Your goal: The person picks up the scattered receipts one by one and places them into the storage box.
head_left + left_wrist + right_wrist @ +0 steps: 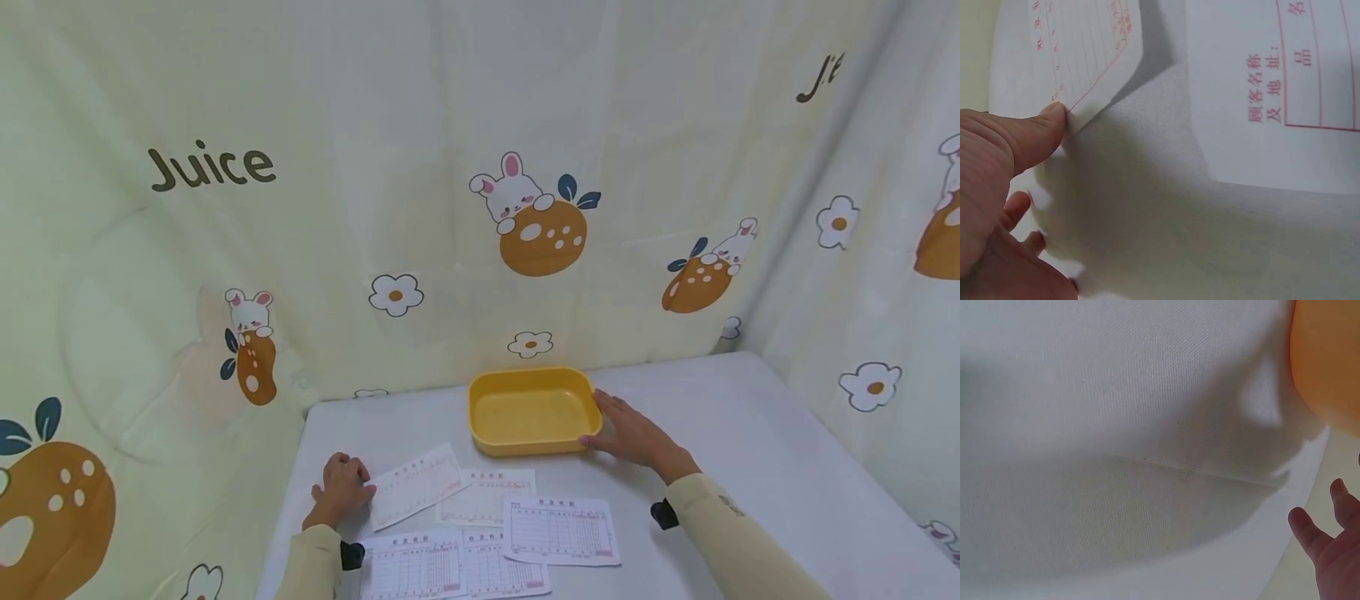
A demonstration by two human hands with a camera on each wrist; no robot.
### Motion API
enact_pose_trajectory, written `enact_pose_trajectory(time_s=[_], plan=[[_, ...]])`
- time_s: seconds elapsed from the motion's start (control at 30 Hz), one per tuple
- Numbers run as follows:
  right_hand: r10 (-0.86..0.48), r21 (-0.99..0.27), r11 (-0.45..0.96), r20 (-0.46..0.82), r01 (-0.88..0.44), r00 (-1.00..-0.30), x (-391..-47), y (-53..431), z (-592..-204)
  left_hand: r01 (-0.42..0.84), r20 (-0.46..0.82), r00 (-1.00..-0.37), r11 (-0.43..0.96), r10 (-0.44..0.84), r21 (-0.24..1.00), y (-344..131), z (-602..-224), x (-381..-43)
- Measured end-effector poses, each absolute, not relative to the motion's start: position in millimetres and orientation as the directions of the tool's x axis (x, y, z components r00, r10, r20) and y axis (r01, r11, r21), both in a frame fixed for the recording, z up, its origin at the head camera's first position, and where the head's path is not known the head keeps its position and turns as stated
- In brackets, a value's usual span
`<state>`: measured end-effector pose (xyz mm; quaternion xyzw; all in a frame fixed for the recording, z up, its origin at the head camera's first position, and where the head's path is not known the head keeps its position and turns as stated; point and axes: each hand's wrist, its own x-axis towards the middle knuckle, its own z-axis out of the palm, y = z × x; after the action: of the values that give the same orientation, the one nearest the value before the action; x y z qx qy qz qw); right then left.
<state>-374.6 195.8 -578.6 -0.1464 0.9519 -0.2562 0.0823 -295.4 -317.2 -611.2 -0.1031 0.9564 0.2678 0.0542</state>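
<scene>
Near the left edge of the surface (720,417), the left hand (342,490) touches a slip (417,485), pinch indiscernible; the right hand (636,435), fingers apart, touches the far-edge tray (528,408).

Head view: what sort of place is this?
Probably a curtained-off work booth: printed fabric hangs behind and beside a pale table, which bears a yellow tray and paper forms.

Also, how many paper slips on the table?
5: tilted slip by the left hand; far-middle slip, partly covered; right slip, overlapping neighbours; near-left slip; near-middle slip. More could hide beneath the overlaps.
</scene>
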Motion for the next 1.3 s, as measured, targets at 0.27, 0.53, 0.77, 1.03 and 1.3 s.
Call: enact_pose_trajectory(time_s=[0.27,0.53,0.77,1.03,1.3], plan=[[-0.316,-0.511,0.829,-0.093,-0.227,-0.944,-373,197,-580,-0.211,-0.122,-0.978,0.817,-0.172,0.537,-319,-611,-289],[-0.318,-0.514,0.827,-0.095,-0.227,-0.943,-373,198,-583,-0.133,-0.035,-0.989,0.748,-0.145,0.65,-330,-609,-280],[-0.318,-0.514,0.827,-0.095,-0.227,-0.943,-374,199,-583,-0.17,-0.037,-0.976,0.638,-0.217,0.751,-342,-605,-278],[-0.318,-0.51,0.829,-0.093,-0.229,-0.944,-374,198,-579,-0.164,0.01,-0.955,0.553,-0.297,0.817,-349,-587,-286],[-0.316,-0.53,0.818,-0.093,-0.222,-0.944,-372,197,-576,-0.127,0.032,-0.953,0.492,-0.302,0.861,-337,-562,-302]])
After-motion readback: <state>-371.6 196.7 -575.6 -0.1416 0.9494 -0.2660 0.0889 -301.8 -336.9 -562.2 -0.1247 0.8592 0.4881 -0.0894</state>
